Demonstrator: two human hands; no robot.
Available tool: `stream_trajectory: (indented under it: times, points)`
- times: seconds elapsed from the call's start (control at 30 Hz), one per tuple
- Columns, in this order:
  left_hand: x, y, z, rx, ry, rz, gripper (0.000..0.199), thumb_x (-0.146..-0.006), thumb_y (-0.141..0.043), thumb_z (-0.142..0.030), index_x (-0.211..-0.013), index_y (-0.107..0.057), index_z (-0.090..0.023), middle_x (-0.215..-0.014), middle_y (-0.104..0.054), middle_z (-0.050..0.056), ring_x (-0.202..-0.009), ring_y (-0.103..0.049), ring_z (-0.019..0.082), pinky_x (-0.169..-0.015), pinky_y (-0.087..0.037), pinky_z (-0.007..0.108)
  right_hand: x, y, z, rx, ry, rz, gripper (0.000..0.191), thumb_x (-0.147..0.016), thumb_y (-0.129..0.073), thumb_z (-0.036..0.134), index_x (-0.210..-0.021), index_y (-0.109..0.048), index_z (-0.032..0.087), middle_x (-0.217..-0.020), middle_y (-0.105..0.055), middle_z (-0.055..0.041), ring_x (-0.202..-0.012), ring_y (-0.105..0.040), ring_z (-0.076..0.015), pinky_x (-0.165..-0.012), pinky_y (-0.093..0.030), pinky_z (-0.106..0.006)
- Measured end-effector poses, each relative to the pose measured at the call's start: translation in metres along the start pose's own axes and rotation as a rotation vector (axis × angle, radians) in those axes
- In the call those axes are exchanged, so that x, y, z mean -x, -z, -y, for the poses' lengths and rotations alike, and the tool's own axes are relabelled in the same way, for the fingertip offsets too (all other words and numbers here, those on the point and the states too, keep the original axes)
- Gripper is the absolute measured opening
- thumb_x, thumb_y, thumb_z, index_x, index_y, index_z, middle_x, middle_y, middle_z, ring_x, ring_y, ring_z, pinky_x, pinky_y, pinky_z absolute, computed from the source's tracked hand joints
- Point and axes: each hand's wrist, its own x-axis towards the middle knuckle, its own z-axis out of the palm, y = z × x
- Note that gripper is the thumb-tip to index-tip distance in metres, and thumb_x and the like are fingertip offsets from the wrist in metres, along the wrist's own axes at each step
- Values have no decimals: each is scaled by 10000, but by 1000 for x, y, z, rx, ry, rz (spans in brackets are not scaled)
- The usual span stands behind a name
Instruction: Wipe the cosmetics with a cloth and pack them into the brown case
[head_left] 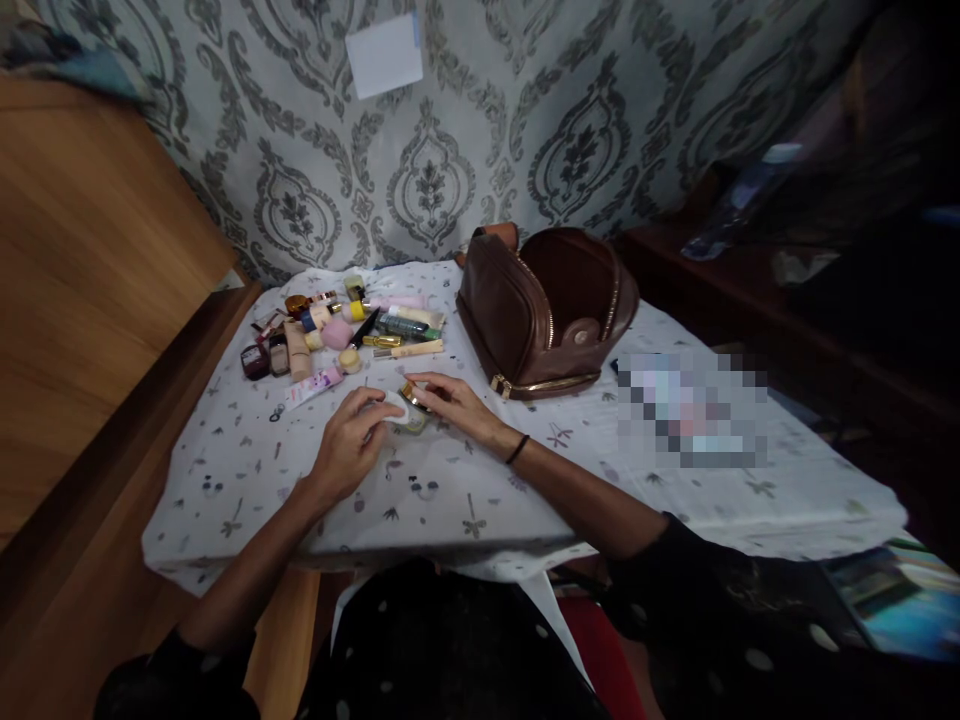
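Observation:
My left hand pinches a small white pad, which looks like a cotton pad. Right beside it, my right hand has its fingers closed on the gold top of a small glass bottle with a pale greenish body. Pad and bottle overlap from this angle, so I cannot tell if they touch. Beyond my left hand lie a pink and white tube and a small round cream-coloured jar. A dark band circles my right wrist.
Several cosmetics, among them a beige tube and a pink sponge, cluster at the back left. An unzipped brown leather bag stands at the back. A blurred-out flat object lies right. A plastic bottle stands beyond the white tablecloth.

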Motion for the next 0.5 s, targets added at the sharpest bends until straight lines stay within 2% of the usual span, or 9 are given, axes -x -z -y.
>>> stream_trajectory:
  times: [0.1,0.2,0.3,0.4,0.5]
  points:
    - [-3,-4,-2,25,11,-26,306,-911,-474,-86,-1045,-720,-209,-1084,-584,68,-1033,-596,199,-906,-499,324,0,3,-2,-11,34,30,522,-870,-646,531,-1267,-677,193,-953,-635,-43,-733,-501,-130,-669,-430,-261]
    - [-6,-4,-3,27,5,-23,308,-919,-473,-93,-1057,-723,-210,-1105,-579,73,-1037,-593,201,-910,-498,332,-1,6,-5,-33,52,66,497,-869,-660,484,-1283,-666,208,-1108,-637,-69,-817,-543,-145,-731,-457,-278]
    - [-6,-1,-2,24,-13,-8,318,-912,-467,-83,-1056,-722,-208,-1097,-580,72,-1038,-591,203,-901,-500,333,-1,5,-5,-34,63,77,497,-862,-668,484,-1277,-664,211,-1091,-636,-64,-838,-555,-155,-760,-468,-297]
    - [-5,2,0,17,-22,4,305,-897,-472,-74,-1001,-728,-203,-1085,-586,70,-1039,-595,204,-893,-501,331,-1,2,-3,-13,78,37,508,-835,-691,517,-1235,-673,203,-1065,-636,-59,-851,-559,-160,-763,-467,-299]
    - [-2,4,3,-1,-14,28,303,-878,-471,-61,-943,-728,-208,-1069,-596,67,-1050,-597,210,-895,-499,338,1,-1,1,-3,27,-14,517,-853,-649,573,-1190,-665,181,-927,-628,-36,-724,-527,-133,-650,-441,-266]
